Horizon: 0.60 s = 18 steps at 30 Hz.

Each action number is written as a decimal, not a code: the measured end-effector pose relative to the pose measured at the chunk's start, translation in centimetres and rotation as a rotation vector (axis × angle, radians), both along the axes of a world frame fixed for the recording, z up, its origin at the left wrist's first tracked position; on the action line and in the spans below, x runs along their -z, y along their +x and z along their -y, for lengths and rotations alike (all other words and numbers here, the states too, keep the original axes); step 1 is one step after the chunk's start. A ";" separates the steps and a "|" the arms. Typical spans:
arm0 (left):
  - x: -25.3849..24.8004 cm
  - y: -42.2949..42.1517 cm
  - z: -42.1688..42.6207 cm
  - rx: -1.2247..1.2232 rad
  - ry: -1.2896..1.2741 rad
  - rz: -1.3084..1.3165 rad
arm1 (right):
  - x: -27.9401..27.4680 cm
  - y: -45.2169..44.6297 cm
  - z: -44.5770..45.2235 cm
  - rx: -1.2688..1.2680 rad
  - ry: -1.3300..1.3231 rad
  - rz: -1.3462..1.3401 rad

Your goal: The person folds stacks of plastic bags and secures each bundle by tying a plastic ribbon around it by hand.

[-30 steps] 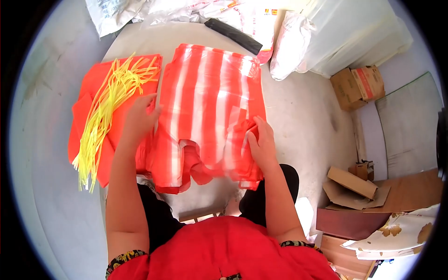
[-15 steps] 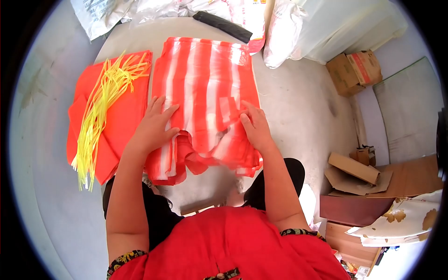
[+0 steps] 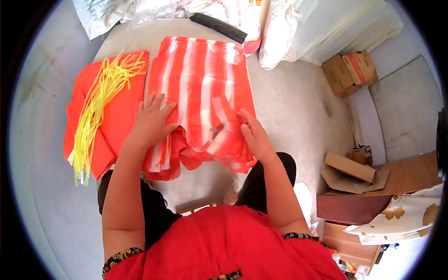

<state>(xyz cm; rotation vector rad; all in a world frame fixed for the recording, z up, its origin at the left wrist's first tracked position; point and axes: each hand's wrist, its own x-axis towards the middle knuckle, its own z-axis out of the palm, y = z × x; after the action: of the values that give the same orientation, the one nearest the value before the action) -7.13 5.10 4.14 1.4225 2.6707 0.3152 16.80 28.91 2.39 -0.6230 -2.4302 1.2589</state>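
Note:
A stack of thin red-and-white striped plastic bags (image 3: 191, 79) lies on the table, its loose, cut-out lower edge hanging toward my lap. My left hand (image 3: 154, 119) rests open on the stack's left edge, fingers spread. At the right edge is my right hand (image 3: 255, 135), thumb and forefinger apart, close beside a loose striped strip (image 3: 221, 112) of the plastic. Whether its fingertips touch the plastic I cannot tell. Left of the stack, a bundle of yellow ties (image 3: 98, 105) lies across folded red sheets (image 3: 123, 98).
A black roll (image 3: 218, 28) and white plastic packages (image 3: 279, 32) are at the table's far edge. Cardboard boxes (image 3: 343, 77) stand on the floor at right, with flattened cardboard (image 3: 352, 170) nearer me. My knees are just below the table edge.
My right hand has drawn slightly back from the loose strip, which now lies more to its left. My left hand stays on the stack. The whole view has shifted a little.

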 end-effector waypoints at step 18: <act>1.1 -0.1 -1.2 0.041 0.099 0.105 | 2.5 -0.7 0.3 0.150 0.314 0.039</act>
<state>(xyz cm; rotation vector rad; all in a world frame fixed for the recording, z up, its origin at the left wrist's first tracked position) -7.21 6.31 3.02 1.4420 2.5717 0.5111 16.10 28.61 -0.13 -0.7259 -2.4869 0.7918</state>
